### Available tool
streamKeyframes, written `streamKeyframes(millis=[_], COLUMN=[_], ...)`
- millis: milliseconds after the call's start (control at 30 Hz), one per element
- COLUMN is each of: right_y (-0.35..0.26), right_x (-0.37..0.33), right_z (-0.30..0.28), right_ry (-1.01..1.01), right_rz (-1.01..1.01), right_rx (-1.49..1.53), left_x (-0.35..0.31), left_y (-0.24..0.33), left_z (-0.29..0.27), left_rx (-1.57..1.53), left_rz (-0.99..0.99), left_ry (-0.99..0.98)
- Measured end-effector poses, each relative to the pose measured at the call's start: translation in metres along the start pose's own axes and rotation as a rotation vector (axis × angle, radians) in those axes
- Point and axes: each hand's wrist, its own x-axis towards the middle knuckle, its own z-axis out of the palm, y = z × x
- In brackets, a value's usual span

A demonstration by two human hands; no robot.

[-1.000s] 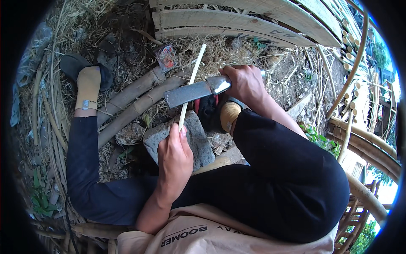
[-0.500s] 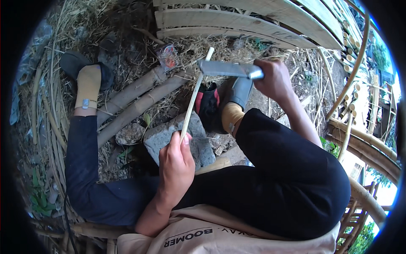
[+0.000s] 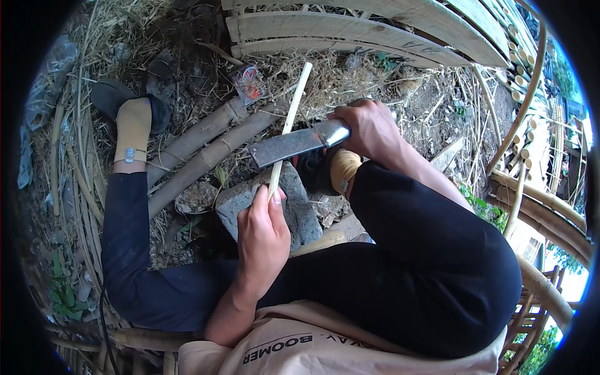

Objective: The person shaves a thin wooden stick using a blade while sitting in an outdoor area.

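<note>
The left hand (image 3: 264, 232) is closed around the lower end of a thin bamboo stick (image 3: 289, 125), holding it upright over a grey stone block (image 3: 294, 206). The right hand (image 3: 369, 130) (fingers wrapped tight) grips a cleaver (image 3: 294, 144), its blade lying across the stick. Bare earth with dry straw lies below; two bamboo poles (image 3: 206, 147) run beside the stone, split bamboo slats (image 3: 350, 28) beyond.

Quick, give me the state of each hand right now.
Left hand: closed around the lower end of a thin bamboo strip.
Right hand: closed on the handle of a cleaver.
</note>
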Motion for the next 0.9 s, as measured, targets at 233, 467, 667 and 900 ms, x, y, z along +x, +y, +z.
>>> streamKeyframes(millis=[233,467,667,900], right_y=[0.011,0.022,0.029,0.01], right_x=[0.006,0.008,0.006,-0.002], right_z=[-0.003,-0.007,-0.014,-0.004], right_ry=[0.125,0.221,0.229,0.18], right_rz=[-0.01,0.02,0.021,-0.102], right_rx=[-0.053,-0.114,-0.094,-0.082], left_x=[-0.002,-0.003,-0.004,-0.001], left_y=[0.003,0.005,0.002,0.003], left_z=[-0.004,-0.008,-0.003,-0.01], left_rx=[-0.043,-0.04,-0.061,-0.039], left_rz=[-0.048,-0.029,0.047,-0.04], left_ry=[-0.057,-0.034,0.0,-0.014])
